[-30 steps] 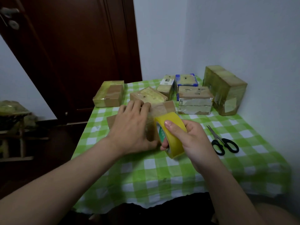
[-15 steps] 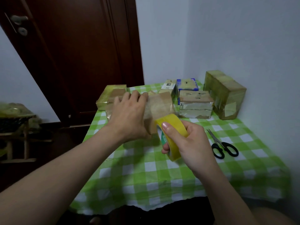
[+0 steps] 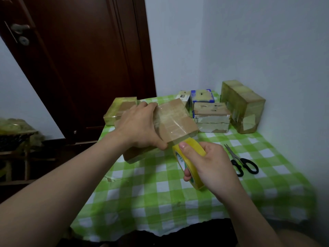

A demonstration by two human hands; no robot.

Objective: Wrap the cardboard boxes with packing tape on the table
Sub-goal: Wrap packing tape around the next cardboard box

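Observation:
My left hand (image 3: 138, 125) grips a brown cardboard box (image 3: 175, 122), fingers over its far top edge and thumb at its near corner. The box is tilted, its right end raised above the table and its lower left part near the cloth. A band of clear tape runs over its top down to the yellow tape roll (image 3: 190, 161). My right hand (image 3: 210, 166) holds that roll just below the box's near right corner, thumb on the outer rim and fingers through the core.
Several taped boxes stand at the back: one at the left (image 3: 117, 111), a white-sided one (image 3: 211, 118), a blue one (image 3: 202, 96), a tall one (image 3: 242, 106) by the wall. Black scissors (image 3: 242, 162) lie at the right on the green checked tablecloth (image 3: 160, 193). A dark door (image 3: 80, 59) is behind.
My left hand has lifted and tilted the box up from the table. My right hand has kept the roll close under it, with tape drawn over the box's top.

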